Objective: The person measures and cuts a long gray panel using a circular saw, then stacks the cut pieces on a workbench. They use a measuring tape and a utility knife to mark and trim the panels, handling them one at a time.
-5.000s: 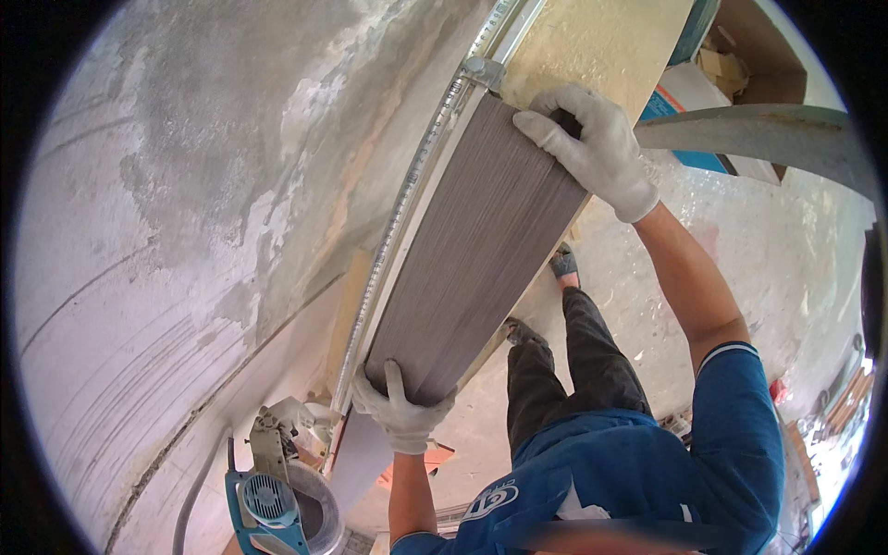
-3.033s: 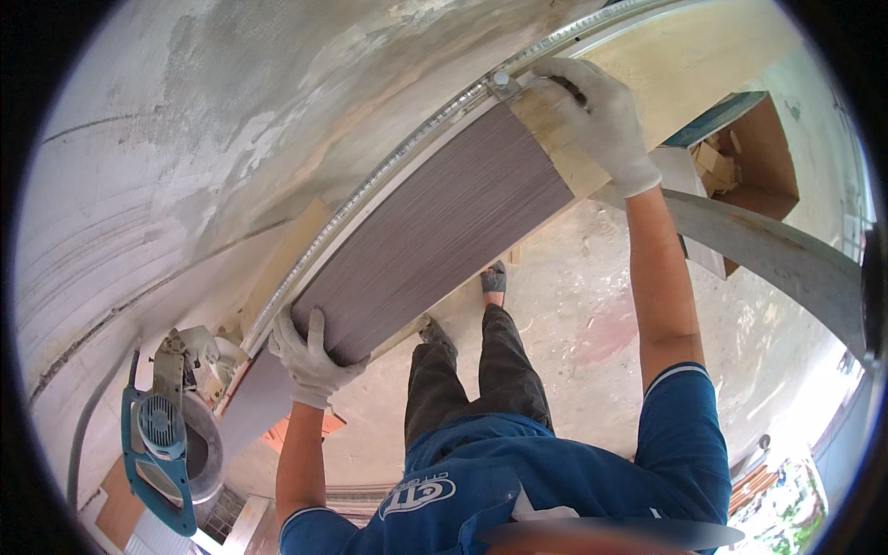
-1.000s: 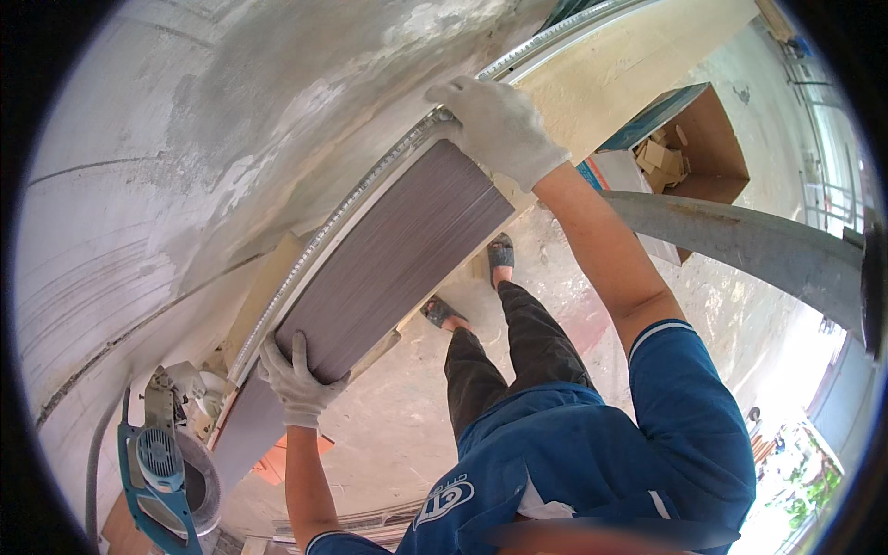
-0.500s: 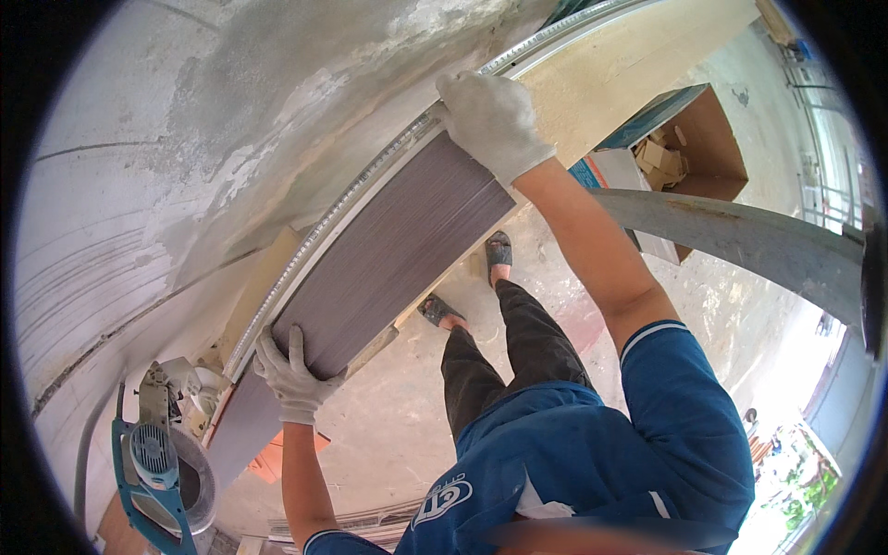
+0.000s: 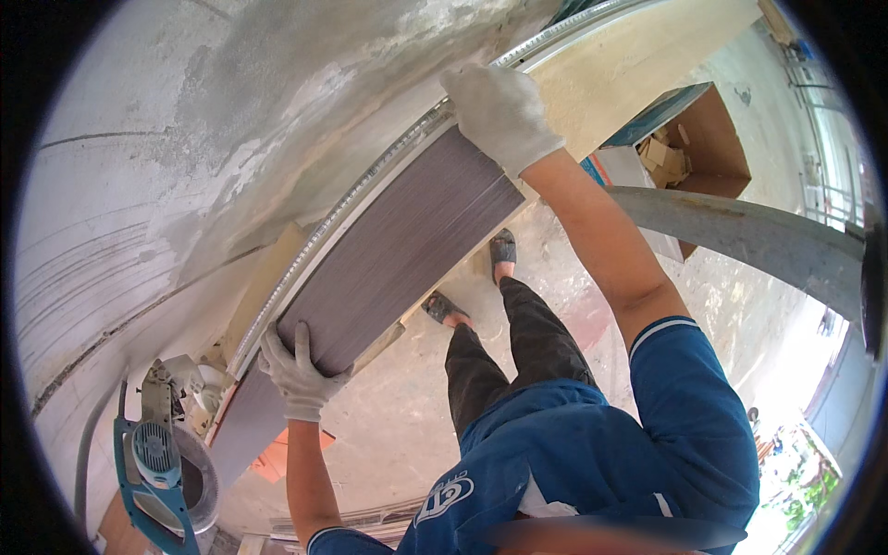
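From my station I log one dark striped board (image 5: 402, 250), lying aslant along a graduated metal rail (image 5: 344, 205) on the pale surface (image 5: 615, 83). Left hand (image 5: 303, 375): gloved, fingers spread over the board's lower part; right hand (image 5: 504, 116): gloved, at its upper end, fingertips hidden, so I cannot tell its grip.
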Demonstrator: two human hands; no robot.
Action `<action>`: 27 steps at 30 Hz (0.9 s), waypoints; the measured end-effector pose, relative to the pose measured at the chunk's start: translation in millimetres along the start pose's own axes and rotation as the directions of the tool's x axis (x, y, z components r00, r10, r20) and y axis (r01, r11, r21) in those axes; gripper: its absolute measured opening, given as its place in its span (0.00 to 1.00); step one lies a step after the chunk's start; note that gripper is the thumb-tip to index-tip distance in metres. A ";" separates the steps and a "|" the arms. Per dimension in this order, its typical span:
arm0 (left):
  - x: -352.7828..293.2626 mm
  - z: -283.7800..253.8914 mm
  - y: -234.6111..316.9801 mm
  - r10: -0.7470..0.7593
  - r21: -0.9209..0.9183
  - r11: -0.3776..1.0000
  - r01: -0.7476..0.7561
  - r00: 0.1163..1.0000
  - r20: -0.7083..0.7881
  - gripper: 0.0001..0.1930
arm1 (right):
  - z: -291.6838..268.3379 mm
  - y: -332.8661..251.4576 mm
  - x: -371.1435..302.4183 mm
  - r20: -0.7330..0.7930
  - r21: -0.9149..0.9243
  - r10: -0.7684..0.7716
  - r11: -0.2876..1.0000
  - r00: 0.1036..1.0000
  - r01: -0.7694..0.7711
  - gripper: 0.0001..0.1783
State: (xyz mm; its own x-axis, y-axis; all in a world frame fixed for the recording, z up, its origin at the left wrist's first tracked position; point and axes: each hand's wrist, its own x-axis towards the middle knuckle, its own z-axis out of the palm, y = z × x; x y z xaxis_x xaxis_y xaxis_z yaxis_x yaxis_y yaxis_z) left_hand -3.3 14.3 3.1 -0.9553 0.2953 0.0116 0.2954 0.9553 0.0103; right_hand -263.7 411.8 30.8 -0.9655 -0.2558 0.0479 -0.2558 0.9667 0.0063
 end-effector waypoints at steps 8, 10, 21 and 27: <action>-2.8 3.5 -1.9 -0.016 0.006 1.000 0.016 1.000 0.001 0.61 | -3.0 9.9 2.6 -0.027 0.037 -0.023 0.999 0.999 0.024 0.09; -2.7 2.2 -1.2 -0.034 0.003 0.999 0.034 0.999 0.014 0.61 | -2.0 7.7 1.6 -0.011 -0.004 0.007 1.000 1.000 -0.007 0.07; 0.1 0.3 2.0 -0.007 0.007 1.000 0.007 1.000 -0.025 0.60 | -3.5 15.0 -6.1 -0.085 0.236 0.077 0.970 0.993 -0.055 0.13; -1.3 3.8 0.6 0.008 0.035 0.999 -0.007 0.999 -0.031 0.62 | -1.2 25.1 -11.9 -0.018 0.287 0.144 0.949 0.989 -0.133 0.16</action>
State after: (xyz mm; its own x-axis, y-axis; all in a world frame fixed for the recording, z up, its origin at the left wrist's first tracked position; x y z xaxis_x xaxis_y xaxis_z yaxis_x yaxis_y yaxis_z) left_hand -2.0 14.6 -0.6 -0.9521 0.3028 0.0432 0.3019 0.9530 -0.0246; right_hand -258.6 439.1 31.6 -0.9913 -0.1136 0.0665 -0.1280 0.9493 -0.2870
